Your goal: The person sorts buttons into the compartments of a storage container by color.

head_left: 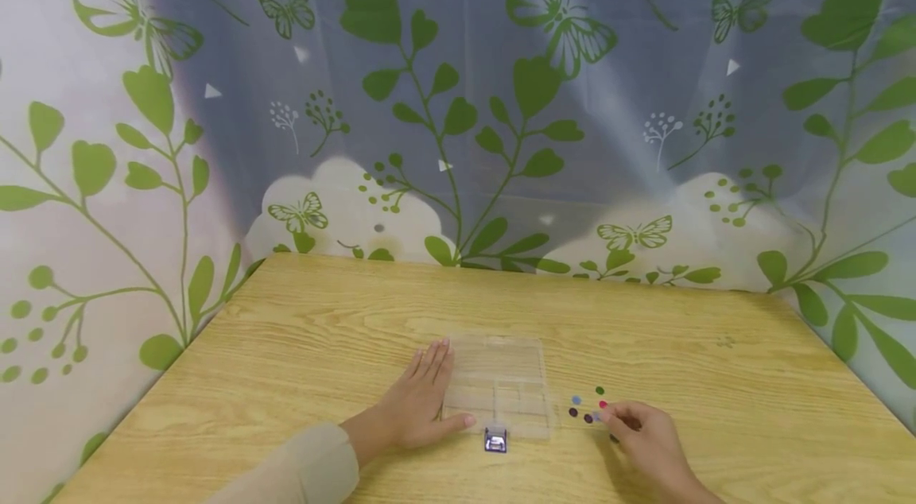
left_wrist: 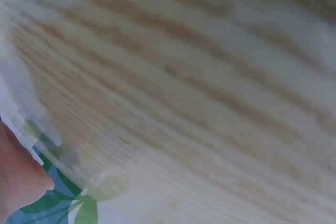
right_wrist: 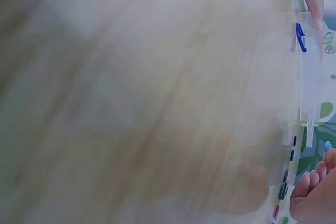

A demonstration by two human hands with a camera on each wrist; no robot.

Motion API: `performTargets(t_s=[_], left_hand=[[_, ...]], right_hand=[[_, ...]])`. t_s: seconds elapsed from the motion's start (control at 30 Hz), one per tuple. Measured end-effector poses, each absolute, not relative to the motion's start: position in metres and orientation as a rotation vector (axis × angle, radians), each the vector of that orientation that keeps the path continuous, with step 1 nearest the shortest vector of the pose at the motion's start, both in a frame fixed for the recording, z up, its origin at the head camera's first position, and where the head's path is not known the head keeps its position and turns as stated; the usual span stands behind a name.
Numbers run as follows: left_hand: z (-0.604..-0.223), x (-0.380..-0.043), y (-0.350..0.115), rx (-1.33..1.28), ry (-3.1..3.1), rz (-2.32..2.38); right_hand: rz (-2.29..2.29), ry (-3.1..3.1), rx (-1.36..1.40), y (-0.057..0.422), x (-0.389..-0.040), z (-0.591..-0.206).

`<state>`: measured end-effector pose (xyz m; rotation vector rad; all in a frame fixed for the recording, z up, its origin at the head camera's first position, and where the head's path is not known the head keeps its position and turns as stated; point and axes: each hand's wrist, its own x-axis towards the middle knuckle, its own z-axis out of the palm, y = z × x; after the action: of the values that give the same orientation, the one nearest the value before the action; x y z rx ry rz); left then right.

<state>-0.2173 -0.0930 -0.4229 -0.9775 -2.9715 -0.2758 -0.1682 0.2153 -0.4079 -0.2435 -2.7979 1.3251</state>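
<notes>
A clear plastic compartment box (head_left: 497, 359) lies on the table, a blue-purple clasp (head_left: 495, 440) at its near edge. My left hand (head_left: 422, 401) rests on the box's left side with fingers straight and thumb reaching along the near edge. Only part of that hand (left_wrist: 21, 179) shows in the left wrist view. To the right of the box my right hand (head_left: 647, 432) pinches a small blue disc (right_wrist: 328, 146) between its fingertips. Several small round discs lie just beside it, among them a green one (head_left: 599, 390), a pink one (head_left: 603, 405) and a dark one (head_left: 573, 412).
A wood-grain table (head_left: 343, 313) carries everything. Behind it and at both sides hangs a curtain (head_left: 465, 91) printed with green leaves and butterflies. Faint greenish spots (head_left: 726, 342) show on the table at the right.
</notes>
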Motion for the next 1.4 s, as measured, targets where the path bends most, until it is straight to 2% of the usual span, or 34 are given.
performTargets(t_s=[0.93, 1.4], left_hand=[[-0.424, -0.221, -0.094, -0.996, -2.993, -0.29], [-0.426, -0.221, -0.094, -0.995, -2.985, -0.305]], right_hand=[[1.493, -2.71, -0.155, 0.172, -0.181, -0.395], [1.612, -2.65, -0.222, 0.153, -0.189, -0.396]])
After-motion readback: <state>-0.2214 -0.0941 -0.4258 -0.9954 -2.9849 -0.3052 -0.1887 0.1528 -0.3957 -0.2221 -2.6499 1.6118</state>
